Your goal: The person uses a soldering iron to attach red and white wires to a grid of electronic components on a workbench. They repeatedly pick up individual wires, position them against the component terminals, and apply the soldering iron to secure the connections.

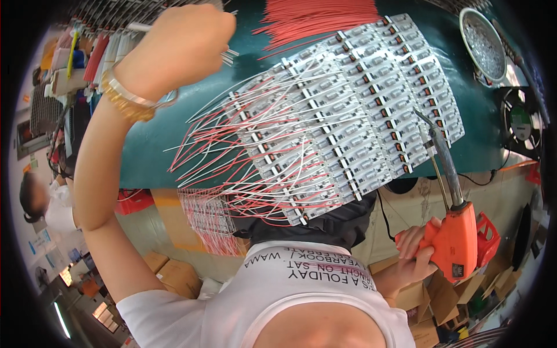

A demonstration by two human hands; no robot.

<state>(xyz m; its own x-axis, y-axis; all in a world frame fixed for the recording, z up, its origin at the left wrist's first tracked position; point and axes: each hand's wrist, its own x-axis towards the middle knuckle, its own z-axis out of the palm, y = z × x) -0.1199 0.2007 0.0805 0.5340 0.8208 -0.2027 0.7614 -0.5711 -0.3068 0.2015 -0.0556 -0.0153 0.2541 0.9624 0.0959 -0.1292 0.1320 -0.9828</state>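
My right hand (415, 249) is wrapped round the handle of an orange soldering gun (456, 246). Its bent metal tip hovers over or touches the right part of a silvery panel of small circuit boards (371, 139); I cannot tell which. Raised at the upper left, my left hand (174, 49) is closed on white wires, whose ends (230, 56) poke out beside the fingers. Red and white wires (232, 145) fan out leftward from the panel's left rows. The rows to the right show no such wires.
A bundle of red wires (319, 17) lies on the green table (151, 145) behind the panel. At the far right stand a round metal bowl (483, 46) and a black fan (520, 123). A wired panel (209, 217) lies lower down. Another person (49, 200) is at far left.
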